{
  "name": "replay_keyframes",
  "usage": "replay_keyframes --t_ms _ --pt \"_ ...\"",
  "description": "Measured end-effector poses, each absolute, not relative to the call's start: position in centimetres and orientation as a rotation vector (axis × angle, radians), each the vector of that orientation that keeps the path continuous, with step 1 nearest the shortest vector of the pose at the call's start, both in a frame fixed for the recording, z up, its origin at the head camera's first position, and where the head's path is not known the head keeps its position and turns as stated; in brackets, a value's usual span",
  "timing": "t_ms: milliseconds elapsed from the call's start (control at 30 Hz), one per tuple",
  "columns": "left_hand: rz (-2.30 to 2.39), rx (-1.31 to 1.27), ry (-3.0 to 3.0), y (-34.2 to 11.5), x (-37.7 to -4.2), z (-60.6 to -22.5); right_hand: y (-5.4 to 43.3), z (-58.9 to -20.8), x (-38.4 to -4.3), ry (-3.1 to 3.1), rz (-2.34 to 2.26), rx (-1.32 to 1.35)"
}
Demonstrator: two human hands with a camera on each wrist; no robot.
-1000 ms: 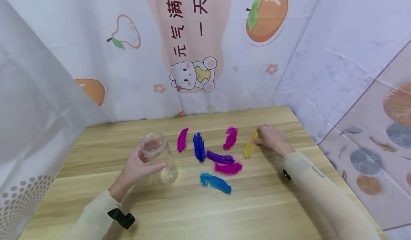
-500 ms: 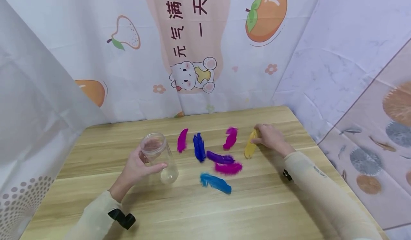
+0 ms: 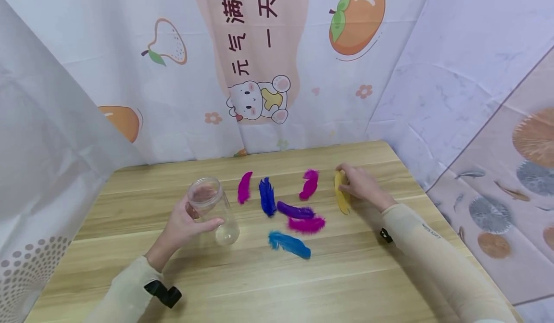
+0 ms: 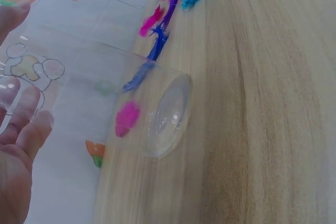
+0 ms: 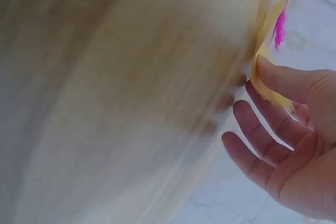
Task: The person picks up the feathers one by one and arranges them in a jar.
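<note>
In the head view, my left hand (image 3: 183,227) grips a clear jar (image 3: 228,216) around its side. Its open mouth faces up, and no lid is on it. The left wrist view shows the rounded jar base (image 4: 170,114) close over the table; I cannot tell whether it touches. Toward the right of the table, my right hand (image 3: 365,188) pinches a yellow feather (image 3: 341,197) near its far end. The right wrist view shows the thumb pressed on the yellow feather (image 5: 270,92), the other fingers (image 5: 257,135) spread loosely below.
Between the hands lie a magenta feather (image 3: 244,188), a dark blue feather (image 3: 267,197), another magenta feather (image 3: 309,185), a purple feather (image 3: 296,211) touching a third magenta feather (image 3: 307,225), and a light blue feather (image 3: 291,244). Printed curtains (image 3: 173,97) hang behind the wooden table (image 3: 277,289).
The yellow feather has turned in my right hand, its near end swinging to the right, while that hand shifted slightly left. My left hand and the jar stayed put.
</note>
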State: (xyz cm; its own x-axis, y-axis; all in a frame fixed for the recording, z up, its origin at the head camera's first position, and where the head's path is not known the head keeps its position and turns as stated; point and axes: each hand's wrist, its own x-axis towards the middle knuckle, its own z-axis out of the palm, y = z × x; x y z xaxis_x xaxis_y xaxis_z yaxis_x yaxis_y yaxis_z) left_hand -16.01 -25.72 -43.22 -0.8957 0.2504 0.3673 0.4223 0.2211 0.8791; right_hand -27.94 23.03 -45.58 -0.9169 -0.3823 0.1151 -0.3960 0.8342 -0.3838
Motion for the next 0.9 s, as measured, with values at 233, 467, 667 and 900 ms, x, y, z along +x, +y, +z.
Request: replay_keyframes --t_ms 233,467,667,900 --pt "-1.74 -0.65 -2.339 -25.7 -16.0 -43.3 22.6 -45.4 -28.1 -2.995 0.73 0.664" --pt "-1.75 -0.658 -2.32 -25.6 -16.0 -43.4 22.1 -44.2 -27.6 -2.966 0.852 0.735" --pt "-1.741 -0.652 -2.335 -25.6 -15.9 -43.2 21.6 -43.5 -28.0 -3.028 0.972 0.709" --pt "-1.724 -0.649 -2.353 -25.8 -16.0 -43.1 21.2 -42.9 -27.9 -3.04 1.22 0.713"
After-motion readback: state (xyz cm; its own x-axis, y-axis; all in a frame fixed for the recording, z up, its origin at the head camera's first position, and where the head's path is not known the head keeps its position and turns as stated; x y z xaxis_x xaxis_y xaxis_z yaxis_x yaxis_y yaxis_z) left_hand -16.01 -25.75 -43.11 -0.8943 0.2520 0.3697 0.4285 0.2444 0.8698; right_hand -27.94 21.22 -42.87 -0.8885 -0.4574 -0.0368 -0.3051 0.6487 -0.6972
